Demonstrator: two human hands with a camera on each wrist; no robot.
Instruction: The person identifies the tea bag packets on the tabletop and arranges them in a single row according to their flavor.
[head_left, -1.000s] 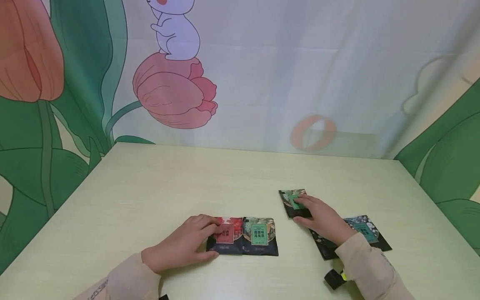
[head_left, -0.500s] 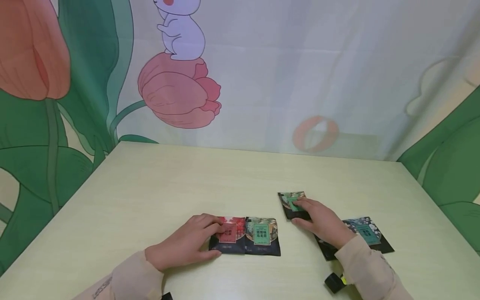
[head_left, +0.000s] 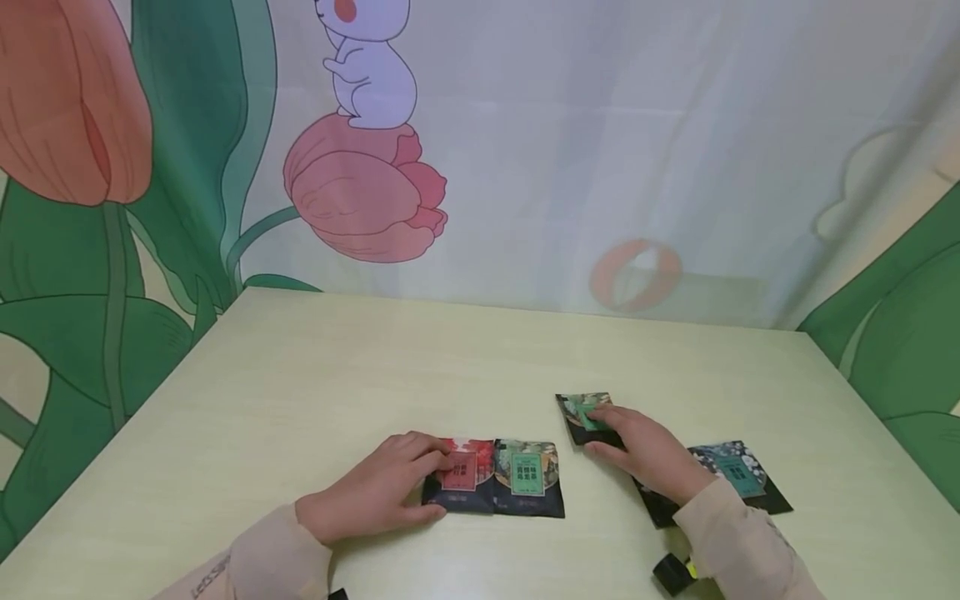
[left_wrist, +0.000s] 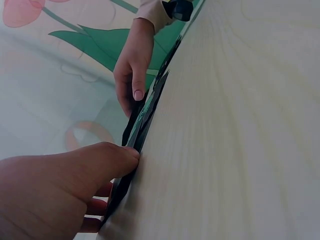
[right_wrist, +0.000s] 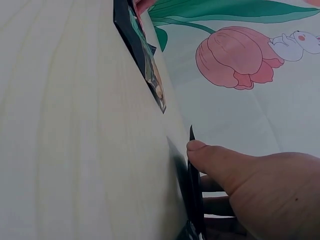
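Note:
Two tea sachets lie side by side on the table in the head view: a red-labelled sachet (head_left: 461,477) and a green-labelled sachet (head_left: 528,478). My left hand (head_left: 378,486) rests on the red one's left part, fingers on its face and thumb by its lower edge. Farther back, my right hand (head_left: 651,451) holds another green-labelled sachet (head_left: 576,410) between thumb and fingers. The right wrist view shows this dark sachet (right_wrist: 194,185) tilted edge-on, with a shadow beside it. Under my right wrist lies a blue-labelled sachet (head_left: 738,473), partly hidden.
A pale wooden table (head_left: 337,358) carries everything. Near my right sleeve is a small black object (head_left: 672,575) with a yellow part, perhaps worn on the wrist. Behind the table hangs a curtain (head_left: 540,167) printed with tulips and a rabbit.
My right hand and its green-labelled sachet have come slightly nearer the side-by-side pair. My left hand stays on the red-labelled sachet. The head view has shifted a little.

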